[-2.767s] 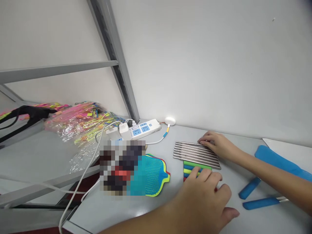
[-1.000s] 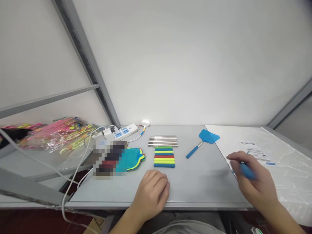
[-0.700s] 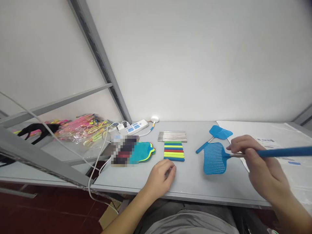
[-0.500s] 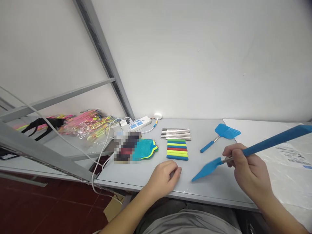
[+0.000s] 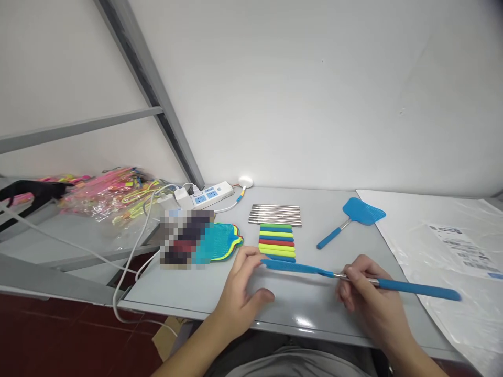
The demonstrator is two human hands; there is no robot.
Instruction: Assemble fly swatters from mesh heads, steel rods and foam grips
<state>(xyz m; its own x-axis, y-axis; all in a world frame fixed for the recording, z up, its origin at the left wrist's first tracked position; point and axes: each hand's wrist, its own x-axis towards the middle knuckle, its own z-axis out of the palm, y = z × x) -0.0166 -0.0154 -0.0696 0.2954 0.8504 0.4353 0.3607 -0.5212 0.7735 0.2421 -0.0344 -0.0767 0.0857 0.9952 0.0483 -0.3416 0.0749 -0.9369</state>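
A blue fly swatter [image 5: 293,267] is held level above the table, seen nearly edge-on. My right hand [image 5: 369,288] grips its metal rod just ahead of the blue handle. My left hand [image 5: 243,293] has thumb and fingers apart at the tip of the swatter head; whether the fingertips touch it I cannot tell. Behind lie a row of green, yellow, blue and red handle grips [image 5: 276,243] and a row of metal rods [image 5: 275,214]. A stack of swatter heads [image 5: 222,241], blue on top, sits to the left. Another blue fly swatter [image 5: 363,211] rests at the back right.
A power strip [image 5: 212,195] with plugs and white cables stands by the wall, beside a round white device [image 5: 245,181]. White plastic sheeting [image 5: 432,272] covers the table's right side. On the left are a grey metal frame [image 5: 78,125] and bagged colourful items [image 5: 110,196].
My right hand has swung the fly swatter from a slant to nearly level. My left hand has lifted off the table and opened beside the swatter head. The view has shifted slightly.
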